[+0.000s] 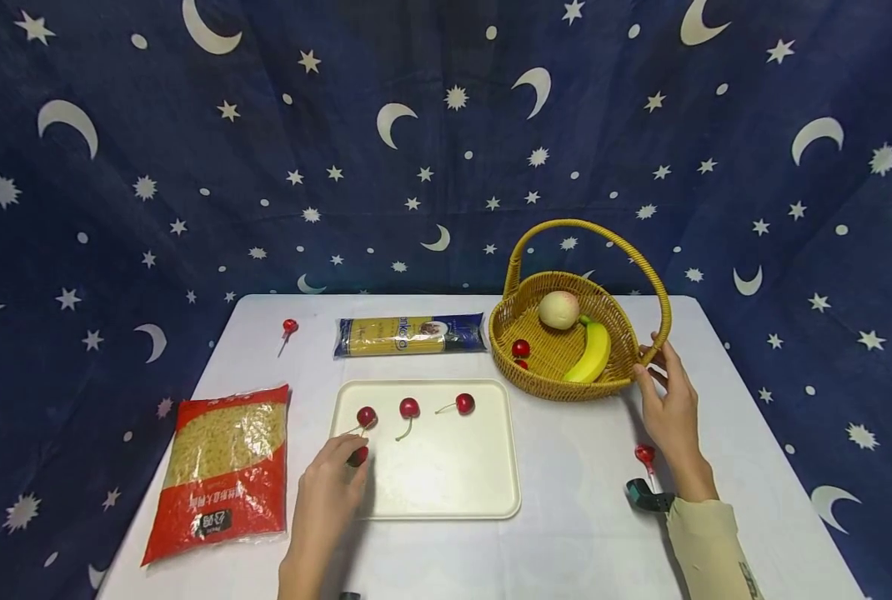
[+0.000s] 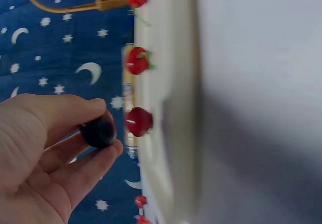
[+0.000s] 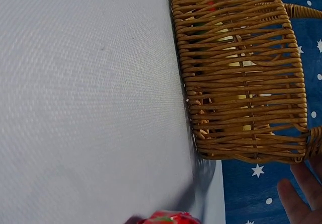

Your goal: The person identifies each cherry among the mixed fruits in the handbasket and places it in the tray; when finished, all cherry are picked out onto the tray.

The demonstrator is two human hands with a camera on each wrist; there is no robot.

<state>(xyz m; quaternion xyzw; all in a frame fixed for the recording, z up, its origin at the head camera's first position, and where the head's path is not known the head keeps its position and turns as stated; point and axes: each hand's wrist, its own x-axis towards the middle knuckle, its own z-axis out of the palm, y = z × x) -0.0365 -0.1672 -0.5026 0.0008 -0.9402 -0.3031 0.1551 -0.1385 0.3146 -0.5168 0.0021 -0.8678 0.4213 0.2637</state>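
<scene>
My left hand pinches a dark red cherry between thumb and fingers, over the left side of the cream tray. In the left wrist view this cherry looks nearly black in shadow. Three more cherries with stems lie along the tray's far part: a left one, a middle one and a right one. My right hand holds the wicker basket at the right base of its handle. Inside the basket are a peach, a banana and two cherries.
A red bag of pasta lies left of the tray. Behind the tray is a pack of spaghetti. One lollipop lies at the back left, another lollipop beside my right wrist. A star-patterned cloth hangs behind the table.
</scene>
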